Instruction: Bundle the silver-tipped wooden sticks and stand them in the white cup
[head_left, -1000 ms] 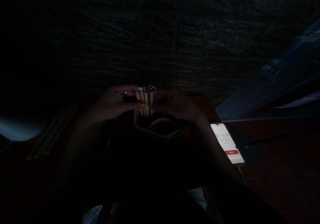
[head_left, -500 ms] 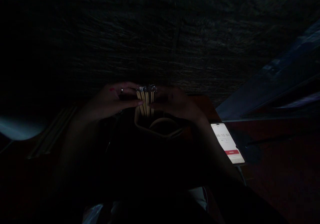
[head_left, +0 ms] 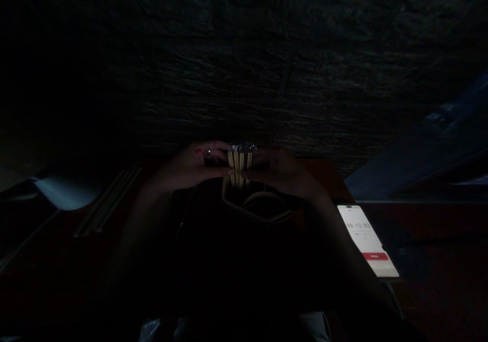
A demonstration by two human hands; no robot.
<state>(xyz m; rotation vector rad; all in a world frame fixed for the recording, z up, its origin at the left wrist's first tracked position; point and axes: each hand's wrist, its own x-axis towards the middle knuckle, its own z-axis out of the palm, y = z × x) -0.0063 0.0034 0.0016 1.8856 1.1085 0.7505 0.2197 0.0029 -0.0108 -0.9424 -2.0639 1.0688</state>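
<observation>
In the dim head view, both my hands close around an upright bundle of pale wooden chopsticks with crinkled, shiny clear wrapping at their tops. My left hand, with a ring on one finger, presses the bundle from the left, thumb in front. From the right, my right hand grips it, thumb also in front and fingers behind. The lower ends reach down into a dark container with a light angular rim. A curved edge shows inside that rim; the rest of the interior is too dark to make out.
Several long thin sticks lie on the dark reddish table at left, near a pale rounded object. A lit phone showing a timer lies at the right edge. A rough wall rises behind.
The whole view has shifted, so everything appears farther right and lower. Both hands keep their hold on the chopsticks. The phone timer has advanced by a second.
</observation>
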